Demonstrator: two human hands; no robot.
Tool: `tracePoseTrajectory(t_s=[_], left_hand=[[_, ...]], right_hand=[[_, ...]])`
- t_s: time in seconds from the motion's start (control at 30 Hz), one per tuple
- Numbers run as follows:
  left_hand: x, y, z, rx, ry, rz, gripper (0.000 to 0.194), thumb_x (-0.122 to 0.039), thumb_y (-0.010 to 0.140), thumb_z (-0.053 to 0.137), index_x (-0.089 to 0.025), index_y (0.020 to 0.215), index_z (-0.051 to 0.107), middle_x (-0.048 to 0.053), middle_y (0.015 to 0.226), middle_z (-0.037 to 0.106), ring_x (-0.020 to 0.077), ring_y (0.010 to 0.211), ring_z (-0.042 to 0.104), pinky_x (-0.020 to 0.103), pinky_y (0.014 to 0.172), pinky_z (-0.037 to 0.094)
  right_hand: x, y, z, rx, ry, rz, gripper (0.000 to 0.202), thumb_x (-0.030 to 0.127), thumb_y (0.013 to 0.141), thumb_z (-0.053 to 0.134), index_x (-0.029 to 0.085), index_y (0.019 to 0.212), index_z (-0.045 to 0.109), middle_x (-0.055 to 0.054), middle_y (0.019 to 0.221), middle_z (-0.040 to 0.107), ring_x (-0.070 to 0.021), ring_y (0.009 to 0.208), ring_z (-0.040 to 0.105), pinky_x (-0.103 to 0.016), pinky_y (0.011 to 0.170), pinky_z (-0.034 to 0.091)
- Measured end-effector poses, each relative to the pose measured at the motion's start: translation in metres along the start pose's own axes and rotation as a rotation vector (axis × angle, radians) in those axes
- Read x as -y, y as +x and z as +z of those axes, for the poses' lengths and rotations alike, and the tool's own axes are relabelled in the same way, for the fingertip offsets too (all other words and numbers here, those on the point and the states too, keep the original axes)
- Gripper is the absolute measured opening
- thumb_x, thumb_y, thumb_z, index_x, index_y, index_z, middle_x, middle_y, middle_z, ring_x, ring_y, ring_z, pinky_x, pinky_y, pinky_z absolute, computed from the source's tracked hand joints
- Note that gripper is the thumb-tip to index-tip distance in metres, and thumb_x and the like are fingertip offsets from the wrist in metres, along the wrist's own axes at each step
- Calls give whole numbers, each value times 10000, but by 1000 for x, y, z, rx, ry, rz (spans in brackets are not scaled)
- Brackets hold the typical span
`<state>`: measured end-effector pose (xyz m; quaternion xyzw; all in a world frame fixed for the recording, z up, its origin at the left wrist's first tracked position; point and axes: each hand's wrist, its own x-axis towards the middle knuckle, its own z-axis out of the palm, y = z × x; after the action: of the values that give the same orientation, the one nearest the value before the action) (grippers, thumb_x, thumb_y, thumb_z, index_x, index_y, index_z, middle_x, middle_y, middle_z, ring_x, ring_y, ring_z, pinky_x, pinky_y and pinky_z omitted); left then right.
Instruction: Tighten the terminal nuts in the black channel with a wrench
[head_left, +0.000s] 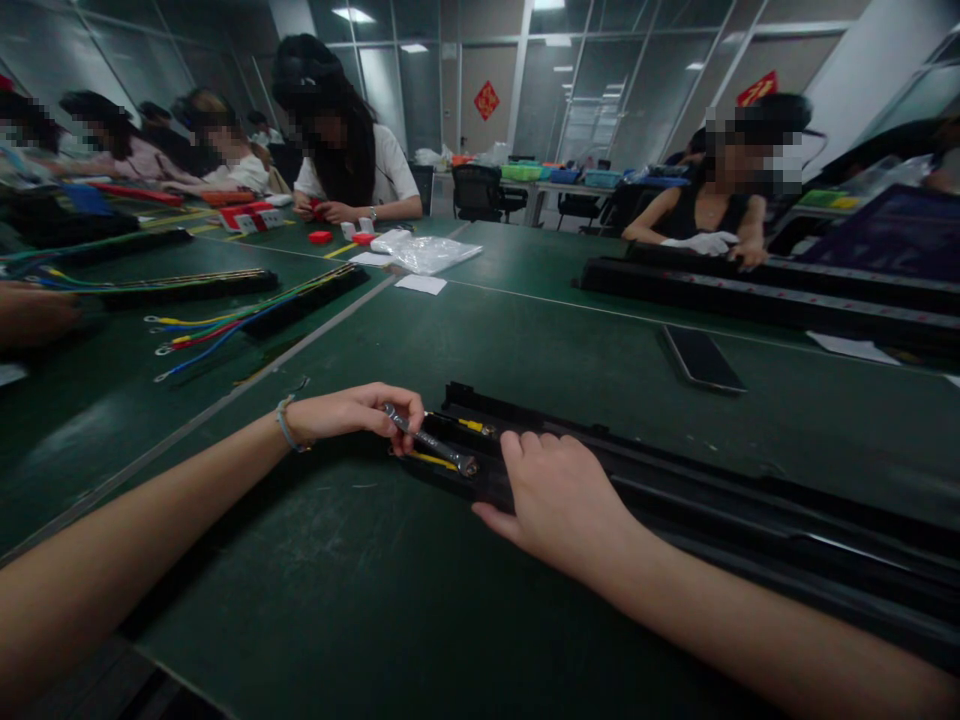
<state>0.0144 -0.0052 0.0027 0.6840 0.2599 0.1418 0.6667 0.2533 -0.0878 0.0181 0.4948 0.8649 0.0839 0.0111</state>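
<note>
My left hand [382,412] is closed around a metal wrench [429,441]. The wrench's far end sits at a fastener by a yellow wire terminal [442,461]. A second yellow terminal [474,426] lies just behind it, inside the end of a long black housing [675,495]. Across that housing rests my right hand [562,490], its fingers bent over the far side and its thumb stretched along the near side. The palm hides part of the housing beneath it.
Bundles of coloured wires with ring terminals [225,330] lie at the left. A phone [703,358] lies beyond the housing. Farther off are a clear plastic bag [427,252], white paper [421,285] and more black housings [667,290]. Co-workers sit around the green table [337,600].
</note>
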Motion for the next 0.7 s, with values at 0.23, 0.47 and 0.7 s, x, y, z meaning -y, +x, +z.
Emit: tracePoseTrajectory(t_s=[0.23, 0.47, 0.7], left_hand=[[-1, 1, 1, -6, 21, -1, 119, -194, 729, 546, -131, 829, 528, 32, 782, 587, 153, 702, 545, 258, 646, 426], [-2, 1, 2, -14, 54, 12, 98, -181, 740, 526, -138, 828, 537, 26, 774, 590, 155, 698, 546, 264, 640, 436], [-2, 1, 2, -11, 62, 9, 84, -175, 748, 519, -135, 819, 537, 25, 765, 589, 152, 691, 548, 266, 645, 438]], right_hand=[[-1, -1, -1, 9, 7, 5, 477, 552, 709, 400, 131, 901, 515, -107, 772, 572, -222, 702, 531, -353, 630, 384], [0, -1, -2, 18, 10, 1, 469, 547, 717, 391, 135, 902, 515, -109, 781, 579, -219, 710, 535, -351, 639, 385], [-1, 0, -1, -2, 13, 0, 482, 555, 706, 397, 132, 900, 521, -106, 773, 580, -220, 696, 532, -349, 628, 389]])
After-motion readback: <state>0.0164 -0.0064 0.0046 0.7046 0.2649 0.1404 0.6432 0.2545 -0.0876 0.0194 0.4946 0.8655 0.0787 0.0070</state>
